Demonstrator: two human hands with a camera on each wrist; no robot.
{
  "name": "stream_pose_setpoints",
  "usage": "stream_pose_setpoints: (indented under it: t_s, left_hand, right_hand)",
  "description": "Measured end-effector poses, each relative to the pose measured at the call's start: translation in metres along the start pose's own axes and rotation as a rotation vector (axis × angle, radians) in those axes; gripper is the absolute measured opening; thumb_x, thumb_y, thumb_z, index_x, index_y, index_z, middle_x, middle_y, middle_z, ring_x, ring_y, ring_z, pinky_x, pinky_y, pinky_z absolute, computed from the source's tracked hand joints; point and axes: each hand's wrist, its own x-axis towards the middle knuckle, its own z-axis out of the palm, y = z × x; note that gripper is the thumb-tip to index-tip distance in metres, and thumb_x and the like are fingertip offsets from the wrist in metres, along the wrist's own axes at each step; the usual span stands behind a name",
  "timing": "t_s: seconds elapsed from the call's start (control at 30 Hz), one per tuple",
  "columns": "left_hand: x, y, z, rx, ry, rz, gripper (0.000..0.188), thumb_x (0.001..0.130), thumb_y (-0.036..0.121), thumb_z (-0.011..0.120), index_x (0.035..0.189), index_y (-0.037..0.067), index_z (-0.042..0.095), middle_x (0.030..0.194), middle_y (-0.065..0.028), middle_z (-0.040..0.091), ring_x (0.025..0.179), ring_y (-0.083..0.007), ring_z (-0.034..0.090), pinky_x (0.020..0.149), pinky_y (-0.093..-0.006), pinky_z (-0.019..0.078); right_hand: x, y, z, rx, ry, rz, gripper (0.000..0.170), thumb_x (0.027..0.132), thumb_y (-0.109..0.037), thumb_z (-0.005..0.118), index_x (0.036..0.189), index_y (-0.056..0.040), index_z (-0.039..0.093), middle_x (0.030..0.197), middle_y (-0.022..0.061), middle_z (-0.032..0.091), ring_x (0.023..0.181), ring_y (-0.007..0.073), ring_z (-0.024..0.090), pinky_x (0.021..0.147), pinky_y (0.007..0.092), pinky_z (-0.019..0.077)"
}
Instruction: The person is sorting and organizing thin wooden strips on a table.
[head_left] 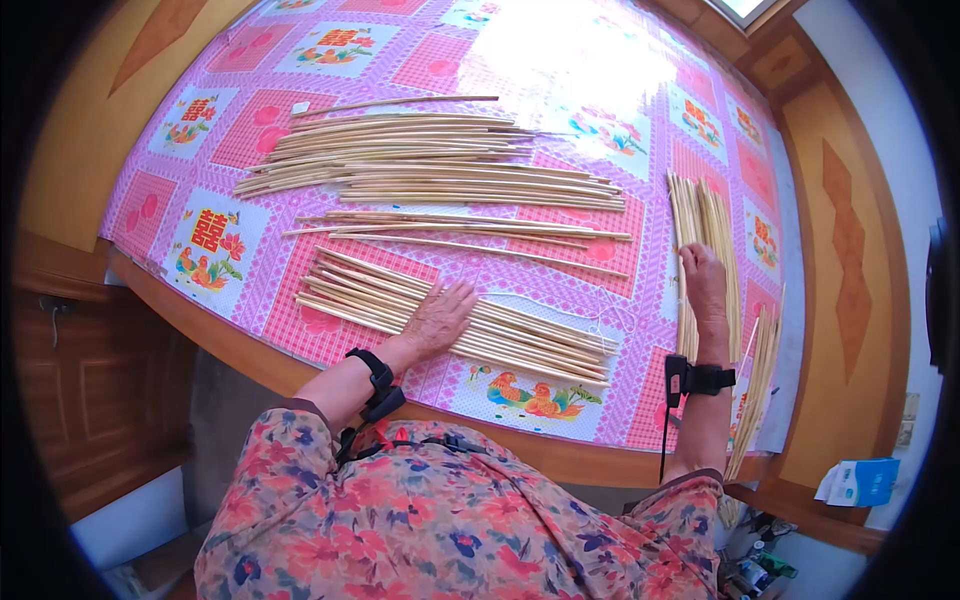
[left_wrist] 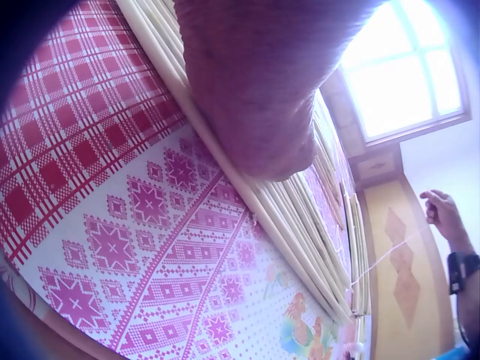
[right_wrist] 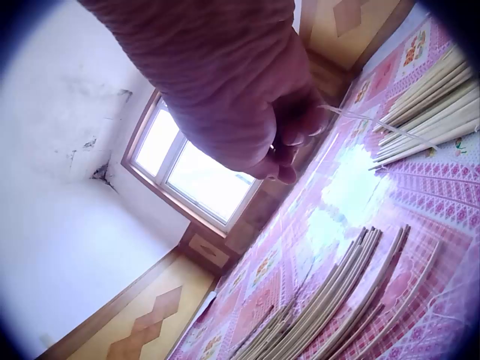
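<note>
My left hand [head_left: 441, 318] rests with its fingers laid across a row of thin pale sticks [head_left: 540, 345] near the table's front edge. Away to the right, my right hand [head_left: 704, 275] is raised with its fingers curled. It pinches a thin white string [left_wrist: 386, 257], which stretches down toward the sticks' right end in the left wrist view. From the right wrist, the same string [right_wrist: 367, 118] leaves the curled fingers [right_wrist: 296, 139]. A loose loop of white string [head_left: 598, 328] shows by the right end of the row.
Behind the row lie a few separate sticks [head_left: 470, 224] and a larger spread of sticks [head_left: 400, 150]. Bundles of sticks [head_left: 688, 205] lie lengthwise at the right, with another bundle [head_left: 757, 385] by the table's right edge. A patterned pink cloth [head_left: 430, 400] covers the table.
</note>
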Motion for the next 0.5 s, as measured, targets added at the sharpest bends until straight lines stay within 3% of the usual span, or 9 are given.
stream_pose_setpoints:
  t_s: [0.1,0.2,0.37,0.4,0.43,0.5]
  left_hand:
    - [0.000,0.001,-0.005,-0.008,-0.032,-0.018,0.047,0.086,0.024,0.043,0.127,0.003,0.033,0.136,-0.0129,0.028,0.129,-0.0248,0.022,0.106,-0.0433,0.0116]
    - [0.002,0.006,-0.012,-0.033,-0.051,-0.040,0.048,0.085,0.025,0.044,0.127,0.003,0.034,0.136,-0.0135,0.028,0.129,-0.0246,0.022,0.106,-0.0441,0.0107]
    - [0.007,0.004,-0.024,-0.074,-0.048,-0.056,0.047,0.085,0.026,0.045,0.126,0.004,0.036,0.135,-0.0146,0.029,0.127,-0.0253,0.025,0.106,-0.0446,0.0080]
    - [0.009,0.001,-0.027,-0.055,0.055,-0.010,0.042,0.084,0.023,0.049,0.121,0.006,0.041,0.130,-0.0137,0.036,0.121,-0.0260,0.034,0.104,-0.0446,0.0157]
    - [0.011,-0.003,-0.030,-0.059,0.054,-0.007,0.042,0.084,0.023,0.049,0.121,0.006,0.041,0.130,-0.0137,0.036,0.121,-0.0260,0.034,0.104,-0.0446,0.0157]
    - [0.020,-0.015,-0.039,-0.168,0.153,-0.081,0.030,0.081,0.017,0.051,0.109,0.006,0.050,0.117,-0.0124,0.048,0.107,-0.0267,0.046,0.095,-0.0424,0.0297]
  right_hand:
    - [0.008,-0.048,0.020,0.223,-0.102,-0.054,0.016,0.085,-0.015,0.048,0.084,-0.0014,0.056,0.079,0.0167,0.056,0.073,0.0339,0.055,0.063,0.0394,0.0431]
    - [-0.007,-0.068,0.089,0.077,-0.131,-0.404,0.004,0.077,-0.009,0.052,0.076,-0.0061,0.055,0.072,0.0127,0.053,0.072,0.0318,0.055,0.064,0.0400,0.0456]
    - [-0.031,-0.086,0.162,0.070,-0.294,-0.425,0.007,0.075,-0.014,0.055,0.074,-0.0087,0.059,0.074,0.0099,0.056,0.075,0.0268,0.056,0.068,0.0390,0.0451]
    - [-0.033,-0.084,0.170,0.066,-0.294,-0.421,0.007,0.075,-0.014,0.055,0.074,-0.0087,0.059,0.074,0.0099,0.056,0.075,0.0268,0.056,0.068,0.0390,0.0451]
    - [-0.034,-0.082,0.179,0.035,-0.300,-0.463,0.006,0.074,-0.013,0.054,0.074,-0.0090,0.059,0.075,0.0091,0.056,0.077,0.0264,0.055,0.069,0.0385,0.0443]
    - [-0.035,-0.082,0.186,-0.002,-0.304,-0.504,0.006,0.073,-0.012,0.054,0.075,-0.0093,0.059,0.076,0.0084,0.056,0.079,0.0260,0.054,0.070,0.0381,0.0435]
